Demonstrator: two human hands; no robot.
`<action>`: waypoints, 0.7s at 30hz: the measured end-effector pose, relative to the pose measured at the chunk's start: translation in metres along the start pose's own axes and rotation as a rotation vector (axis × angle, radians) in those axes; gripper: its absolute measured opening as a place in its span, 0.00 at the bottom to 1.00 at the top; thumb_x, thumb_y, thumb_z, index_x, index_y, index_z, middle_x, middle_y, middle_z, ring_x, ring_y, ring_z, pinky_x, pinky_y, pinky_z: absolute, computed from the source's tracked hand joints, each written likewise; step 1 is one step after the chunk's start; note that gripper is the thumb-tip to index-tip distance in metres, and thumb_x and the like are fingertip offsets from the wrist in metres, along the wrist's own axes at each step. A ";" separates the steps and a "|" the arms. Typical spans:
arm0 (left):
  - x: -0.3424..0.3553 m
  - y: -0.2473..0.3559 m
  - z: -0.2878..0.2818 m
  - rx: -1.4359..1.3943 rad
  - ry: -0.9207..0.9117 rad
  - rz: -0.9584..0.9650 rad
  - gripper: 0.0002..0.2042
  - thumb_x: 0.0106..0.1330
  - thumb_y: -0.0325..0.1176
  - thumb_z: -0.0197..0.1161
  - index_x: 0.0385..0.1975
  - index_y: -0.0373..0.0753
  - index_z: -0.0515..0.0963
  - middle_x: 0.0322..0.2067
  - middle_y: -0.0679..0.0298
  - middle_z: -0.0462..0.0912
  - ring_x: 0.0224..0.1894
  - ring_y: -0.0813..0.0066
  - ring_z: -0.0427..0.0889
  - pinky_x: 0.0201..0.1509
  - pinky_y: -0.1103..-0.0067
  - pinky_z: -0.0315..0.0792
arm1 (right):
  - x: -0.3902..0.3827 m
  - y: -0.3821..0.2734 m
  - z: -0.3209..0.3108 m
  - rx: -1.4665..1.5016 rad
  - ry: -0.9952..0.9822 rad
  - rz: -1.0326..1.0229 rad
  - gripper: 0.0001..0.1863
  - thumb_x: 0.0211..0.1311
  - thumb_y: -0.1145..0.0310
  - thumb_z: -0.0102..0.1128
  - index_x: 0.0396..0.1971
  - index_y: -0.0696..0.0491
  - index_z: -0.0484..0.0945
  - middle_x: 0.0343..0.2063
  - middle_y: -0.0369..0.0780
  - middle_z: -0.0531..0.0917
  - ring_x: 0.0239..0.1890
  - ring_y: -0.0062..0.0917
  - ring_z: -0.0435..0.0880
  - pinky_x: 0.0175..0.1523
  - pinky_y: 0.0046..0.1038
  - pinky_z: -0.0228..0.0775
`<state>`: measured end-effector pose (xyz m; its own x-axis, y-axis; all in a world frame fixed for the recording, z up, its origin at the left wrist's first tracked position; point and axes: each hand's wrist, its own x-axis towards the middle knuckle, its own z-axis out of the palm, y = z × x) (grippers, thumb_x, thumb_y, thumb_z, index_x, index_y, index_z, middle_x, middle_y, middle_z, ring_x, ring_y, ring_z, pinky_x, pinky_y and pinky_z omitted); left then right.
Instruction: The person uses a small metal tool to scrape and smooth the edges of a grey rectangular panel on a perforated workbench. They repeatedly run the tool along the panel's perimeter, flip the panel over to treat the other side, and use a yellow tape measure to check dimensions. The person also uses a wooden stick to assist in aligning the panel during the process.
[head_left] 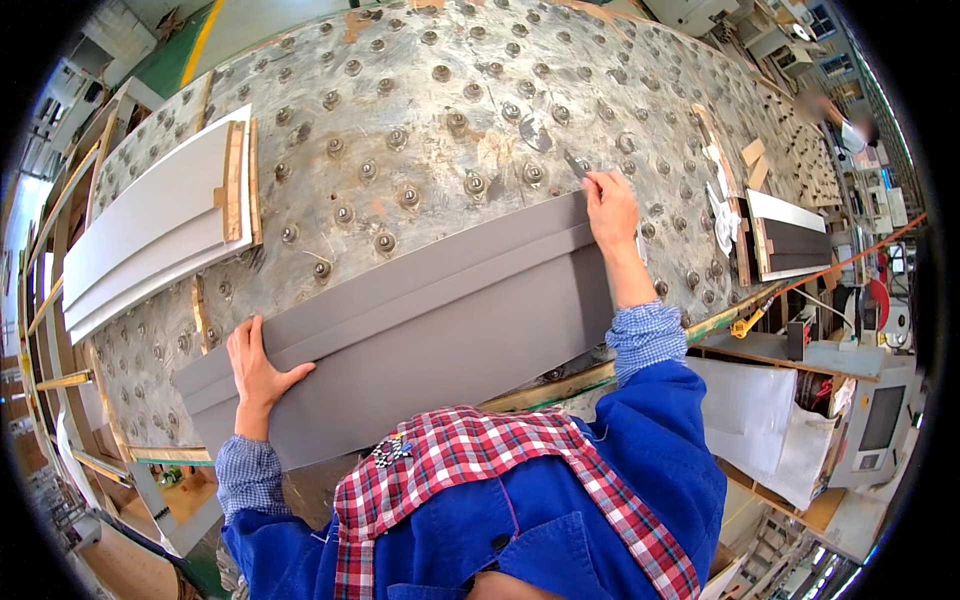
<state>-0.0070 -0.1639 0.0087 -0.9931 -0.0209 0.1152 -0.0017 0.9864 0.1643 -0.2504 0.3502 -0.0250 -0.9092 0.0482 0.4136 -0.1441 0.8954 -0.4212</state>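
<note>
A long grey panel point(450, 320) with a raised strip along its length lies slantwise over the table's near edge, in front of my body. My left hand point(262, 370) rests on the panel's left part, its thumb spread away from the fingers. At the panel's far right corner is my right hand point(612, 215), its fingers closed round a thin, dark, knife-like tool point(575, 163). The tip of that tool points away to the upper left, over the tabletop. Its handle is hidden in my fingers.
The metal table point(420, 110) is studded with several ball rollers. White panels point(150, 225) with wooden edges lie at the left. On the right are a white and dark panel piece point(790, 235), crumpled white material point(722, 220) and a yellow tool point(750, 322). A person point(855, 130) is farther back.
</note>
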 end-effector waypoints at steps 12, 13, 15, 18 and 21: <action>0.040 0.134 0.027 -0.120 0.091 0.052 0.48 0.37 0.61 0.73 0.52 0.28 0.67 0.45 0.50 0.69 0.50 0.53 0.68 0.60 0.61 0.60 | 0.036 0.082 -0.005 -0.315 -0.046 -0.178 0.05 0.56 0.70 0.58 0.32 0.50 0.80 0.34 0.37 0.77 0.40 0.36 0.78 0.41 0.37 0.74; 0.044 0.142 0.029 -0.120 0.092 0.057 0.48 0.38 0.61 0.73 0.52 0.28 0.67 0.45 0.50 0.69 0.50 0.53 0.68 0.60 0.61 0.60 | 0.037 0.082 -0.004 -0.333 -0.050 -0.184 0.05 0.55 0.71 0.58 0.31 0.50 0.80 0.34 0.37 0.77 0.40 0.36 0.78 0.41 0.37 0.74; 0.050 0.154 0.029 -0.120 0.071 0.038 0.47 0.39 0.62 0.73 0.52 0.28 0.67 0.45 0.50 0.69 0.51 0.54 0.67 0.60 0.61 0.59 | 0.033 0.082 -0.008 -0.303 -0.054 -0.149 0.03 0.57 0.71 0.56 0.29 0.50 0.79 0.33 0.38 0.76 0.39 0.37 0.78 0.41 0.39 0.74; 0.050 0.159 0.029 -0.123 0.061 0.022 0.47 0.39 0.61 0.73 0.52 0.28 0.67 0.45 0.50 0.69 0.51 0.54 0.67 0.60 0.61 0.60 | 0.016 0.067 -0.011 -0.226 -0.056 -0.112 0.04 0.59 0.70 0.54 0.28 0.51 0.78 0.32 0.39 0.76 0.38 0.38 0.77 0.40 0.40 0.73; 0.049 0.159 0.032 -0.124 0.063 0.013 0.47 0.39 0.61 0.73 0.52 0.29 0.67 0.45 0.51 0.68 0.51 0.53 0.66 0.60 0.61 0.60 | -0.008 0.022 -0.008 -0.165 -0.102 -0.132 0.05 0.55 0.72 0.52 0.28 0.51 0.77 0.30 0.41 0.76 0.38 0.39 0.77 0.40 0.39 0.73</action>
<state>-0.0597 -0.0027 0.0096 -0.9837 -0.0220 0.1785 0.0297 0.9590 0.2818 -0.2431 0.3733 -0.0311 -0.9226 -0.1115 0.3693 -0.2062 0.9516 -0.2277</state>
